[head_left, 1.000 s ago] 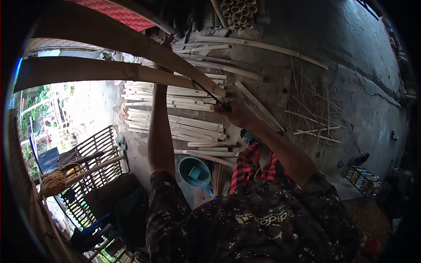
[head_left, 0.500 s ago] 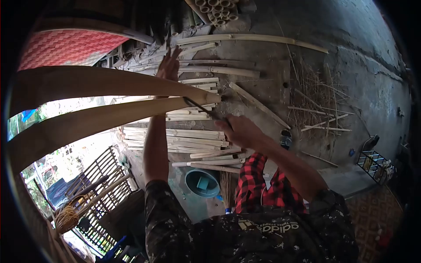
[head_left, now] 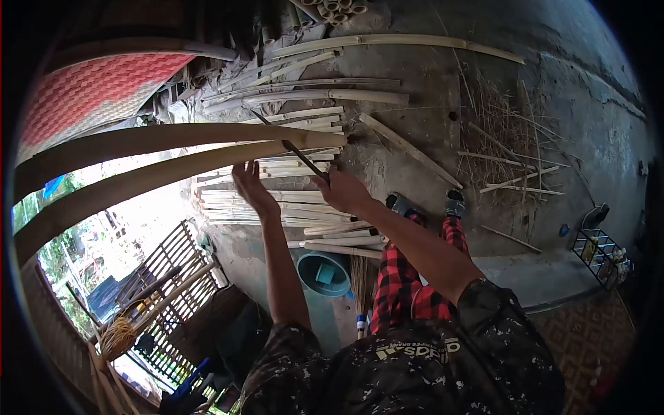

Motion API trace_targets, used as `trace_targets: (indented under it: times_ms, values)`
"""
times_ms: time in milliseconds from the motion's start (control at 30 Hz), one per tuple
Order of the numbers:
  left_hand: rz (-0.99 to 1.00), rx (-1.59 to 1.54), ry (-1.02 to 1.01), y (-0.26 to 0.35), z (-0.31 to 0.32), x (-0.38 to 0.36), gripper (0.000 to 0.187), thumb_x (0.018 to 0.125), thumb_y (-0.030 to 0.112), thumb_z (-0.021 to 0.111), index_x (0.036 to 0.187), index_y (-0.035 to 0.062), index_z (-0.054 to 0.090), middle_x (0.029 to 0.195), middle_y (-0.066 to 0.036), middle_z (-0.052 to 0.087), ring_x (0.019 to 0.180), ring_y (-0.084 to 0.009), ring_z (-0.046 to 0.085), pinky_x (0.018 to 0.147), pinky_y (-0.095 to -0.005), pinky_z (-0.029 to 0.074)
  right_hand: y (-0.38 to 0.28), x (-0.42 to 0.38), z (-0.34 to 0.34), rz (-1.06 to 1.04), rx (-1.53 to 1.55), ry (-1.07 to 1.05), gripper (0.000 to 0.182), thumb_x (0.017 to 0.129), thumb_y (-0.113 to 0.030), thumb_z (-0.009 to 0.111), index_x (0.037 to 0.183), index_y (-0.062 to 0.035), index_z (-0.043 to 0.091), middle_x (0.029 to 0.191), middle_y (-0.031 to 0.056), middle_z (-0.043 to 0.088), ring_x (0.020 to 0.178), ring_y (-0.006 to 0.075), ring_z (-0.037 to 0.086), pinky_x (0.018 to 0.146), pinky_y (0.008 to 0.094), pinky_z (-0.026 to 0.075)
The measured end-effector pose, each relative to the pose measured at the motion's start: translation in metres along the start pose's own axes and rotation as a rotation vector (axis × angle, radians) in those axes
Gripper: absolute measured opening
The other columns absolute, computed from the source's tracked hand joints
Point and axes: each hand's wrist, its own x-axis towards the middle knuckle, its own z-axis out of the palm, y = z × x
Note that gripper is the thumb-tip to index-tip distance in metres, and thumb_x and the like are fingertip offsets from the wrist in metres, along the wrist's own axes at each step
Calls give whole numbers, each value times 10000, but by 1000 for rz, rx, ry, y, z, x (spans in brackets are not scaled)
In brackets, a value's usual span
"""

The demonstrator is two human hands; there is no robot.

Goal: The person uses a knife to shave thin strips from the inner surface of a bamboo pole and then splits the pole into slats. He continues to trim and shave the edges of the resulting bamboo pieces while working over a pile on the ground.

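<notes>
A long bamboo pole [head_left: 318, 138] comes in from the left, split lengthwise into an upper and a lower strip that join near its right end. A dark knife [head_left: 304, 160] sits slantwise in the split, its tip showing above the upper strip. My right hand [head_left: 344, 191] is closed round the knife's handle, just below the pole's end. My left hand [head_left: 255, 188] is just under the lower strip, fingers apart and pointing up; whether the fingertips touch the strip is unclear.
Cut bamboo pieces [head_left: 277, 207] lie in rows on the floor beyond my hands. A blue basin [head_left: 304, 266] and a broom [head_left: 361, 290] are near my legs. Thin bamboo scraps [head_left: 512, 155] lie to the right, by a metal rack [head_left: 596, 254]. A red woven panel [head_left: 104, 90] is at upper left.
My left hand has come down from above the upper strip to below the lower one. My right hand and the knife have shifted left, and more of the blade now shows above the pole.
</notes>
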Motion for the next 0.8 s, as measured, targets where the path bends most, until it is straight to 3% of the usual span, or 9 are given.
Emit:
trace_targets:
  times_ms: [100, 167, 200, 233, 333, 433, 533, 733, 800]
  values:
    - [284, 87, 13, 74, 14, -19, 691, 1016, 555, 471, 1404, -17, 469, 1392, -187, 495, 1295, -306, 486, 1079, -470, 424, -4, -5, 3, 2, -8, -5, 692, 991, -584, 445, 947, 71, 664, 846, 284, 693, 844, 451, 695, 786, 518, 553]
    - [468, 502, 82, 97, 27, -14, 634, 1027, 507, 491, 1355, -36, 498, 1393, -196, 481, 1237, -296, 516, 1010, -443, 472, -12, -11, 6, 11, -13, -18, 674, 972, -573, 494, 890, 72, 673, 821, 278, 694, 825, 446, 700, 761, 511, 560]
    - [482, 720, 236, 107, 41, -8, 563, 1045, 451, 485, 1284, -56, 534, 1294, -196, 554, 1122, -268, 578, 948, -412, 513, -16, -12, 7, 12, -15, -19, 656, 960, -559, 529, 861, 73, 674, 812, 278, 693, 821, 443, 701, 753, 508, 563]
    - [494, 621, 368, 104, 50, -3, 542, 1066, 433, 438, 1197, -79, 559, 1146, -186, 636, 1007, -256, 641, 857, -375, 555, -17, -12, 11, 13, -17, -17, 639, 948, -545, 564, 833, 73, 676, 804, 277, 693, 818, 439, 703, 744, 504, 565]
    - [494, 373, 449, 96, 59, 10, 577, 1077, 455, 385, 1123, -92, 564, 1053, -187, 665, 894, -242, 679, 777, -341, 565, -7, -11, 28, -34, -80, 67, 506, 901, -424, 665, 798, 71, 676, 791, 290, 686, 837, 440, 702, 734, 512, 556]
    - [496, 290, 477, 91, 63, 12, 634, 1068, 509, 353, 1069, -80, 587, 962, -165, 687, 798, -231, 689, 722, -323, 579, 4, -8, 24, -97, -19, -6, 410, 863, -328, 718, 808, 66, 619, 719, 260, 654, 757, 461, 665, 716, 498, 526]
    - [452, 291, 405, 92, 56, 13, 684, 1060, 553, 327, 999, -59, 625, 900, -150, 694, 764, -226, 680, 720, -330, 567, 10, -8, 3, -124, 139, -148, 310, 840, -212, 702, 774, 68, 585, 641, 206, 628, 617, 382, 647, 605, 456, 517]
    - [425, 368, 243, 99, 47, 13, 772, 1041, 620, 299, 868, -34, 670, 802, -119, 693, 747, -215, 659, 725, -342, 539, -6, -12, -7, 192, 474, -276, 206, 775, -69, 687, 648, 18, 551, 522, 68, 524, 389, 177, 507, 357, 356, 377]
    - [425, 386, 249, 99, 49, 14, 773, 1039, 623, 304, 871, -33, 676, 804, -118, 693, 754, -212, 659, 735, -342, 539, -10, -15, -1, 198, 536, -268, 204, 769, -48, 676, 626, 8, 541, 509, 70, 516, 369, 177, 489, 341, 352, 361]
